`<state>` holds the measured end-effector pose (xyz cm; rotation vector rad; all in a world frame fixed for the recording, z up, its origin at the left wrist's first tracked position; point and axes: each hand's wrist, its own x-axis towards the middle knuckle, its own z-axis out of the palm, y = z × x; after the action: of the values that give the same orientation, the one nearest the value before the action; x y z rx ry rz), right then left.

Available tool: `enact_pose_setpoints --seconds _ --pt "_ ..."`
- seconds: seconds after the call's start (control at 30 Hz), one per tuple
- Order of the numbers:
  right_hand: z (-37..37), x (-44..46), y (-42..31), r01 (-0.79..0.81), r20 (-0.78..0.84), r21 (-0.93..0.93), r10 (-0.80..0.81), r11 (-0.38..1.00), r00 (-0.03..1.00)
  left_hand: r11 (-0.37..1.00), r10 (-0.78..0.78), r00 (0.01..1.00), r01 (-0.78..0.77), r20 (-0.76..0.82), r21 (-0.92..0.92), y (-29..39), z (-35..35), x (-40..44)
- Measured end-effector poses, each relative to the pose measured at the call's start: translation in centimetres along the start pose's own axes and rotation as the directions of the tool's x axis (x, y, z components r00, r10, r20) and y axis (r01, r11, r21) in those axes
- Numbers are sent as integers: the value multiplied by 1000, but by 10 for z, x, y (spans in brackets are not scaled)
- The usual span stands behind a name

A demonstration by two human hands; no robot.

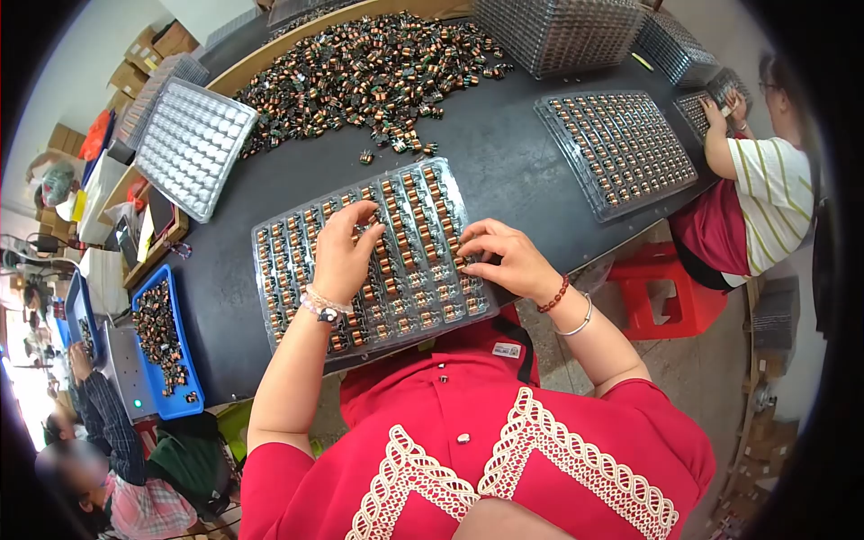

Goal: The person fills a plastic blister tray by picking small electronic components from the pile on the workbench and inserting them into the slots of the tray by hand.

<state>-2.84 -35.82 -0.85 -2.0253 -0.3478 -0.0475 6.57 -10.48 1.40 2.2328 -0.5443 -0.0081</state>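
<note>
A clear plastic tray (423,301) lies before me, with copper-wound coils (387,265) in rows of its pockets; several pockets at its lower right hold none. My left hand (342,256) is over the middle of the tray, thumb and forefinger curled around a coil at their tips. At the tray's right side, my right hand (511,261) has its fingers bent and its thumb beneath, closed about another coil in the outermost row. The fingertips partly cover both coils.
Behind the tray spreads a big heap of loose coils (360,76). A filled tray (621,153) lies to the right, near a co-worker (765,180). Stacked trays (562,36) stand at the back. On the left are a tilted tray (193,144) and a blue bin (193,387) of coils.
</note>
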Motion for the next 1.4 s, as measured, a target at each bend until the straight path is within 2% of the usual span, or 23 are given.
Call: enact_pose_setpoints --seconds 0.1,0.2,0.23,0.33,0.43,0.5,0.57,0.67,0.73,0.83,0.97,1.03,1.1,1.13,1.23,1.33,1.4 --pt "-4 5 -5 21 -55 31 -19 999 998 999 37 999 -38 -28 -36 -5 -2 -1" --pt "-10 32 12 110 -267 -76 -127 991 955 998 9 1000 -11 -30 -69 -7 -1 -2" --pt "-14 49 16 62 -287 -93 -86 994 954 997 6 1000 -8 -27 -74 -7 0 -2" --pt "-21 111 48 22 -292 -332 -124 943 948 998 8 1000 -8 -4 -68 -7 -1 -7" --pt "-21 150 64 -35 -189 -499 -69 866 980 999 27 999 -29 -33 -37 -4 -1 -15" --pt "-22 164 63 -188 -124 -506 145 842 982 995 89 996 -88 -9 40 2 -3 -24" --pt "-22 167 55 -238 -134 -408 201 881 970 986 155 986 -159 66 58 10 2 -32" --pt "-22 165 61 -224 -134 -441 183 869 974 962 243 955 -259 170 82 18 14 -40" --pt "-22 156 65 -142 -231 -422 45 895 972 954 257 948 -279 186 105 19 21 -41" --pt "-28 135 50 -79 -262 -321 -8 944 965 948 249 947 -281 203 146 24 19 -39" --pt "-20 99 22 132 -218 -273 -195 953 956 938 211 946 -267 247 221 28 19 -39" --pt "-12 83 12 140 -217 -266 -201 954 955 935 211 947 -268 243 233 30 19 -39" --pt "-6 71 6 235 -189 -304 -300 923 935 932 172 951 -242 258 268 32 17 -40" --pt "-3 65 5 201 -168 -272 -252 941 953 930 174 950 -244 258 273 33 17 -40" --pt "0 56 2 206 -149 -232 -244 951 958 936 242 953 -279 183 213 28 11 -33" --pt "2 51 -3 194 -133 -241 -230 951 964 939 258 966 -247 -14 240 0 8 2" --pt "5 49 -8 202 -107 -240 -233 949 967 943 201 975 -165 -99 290 -23 7 44"
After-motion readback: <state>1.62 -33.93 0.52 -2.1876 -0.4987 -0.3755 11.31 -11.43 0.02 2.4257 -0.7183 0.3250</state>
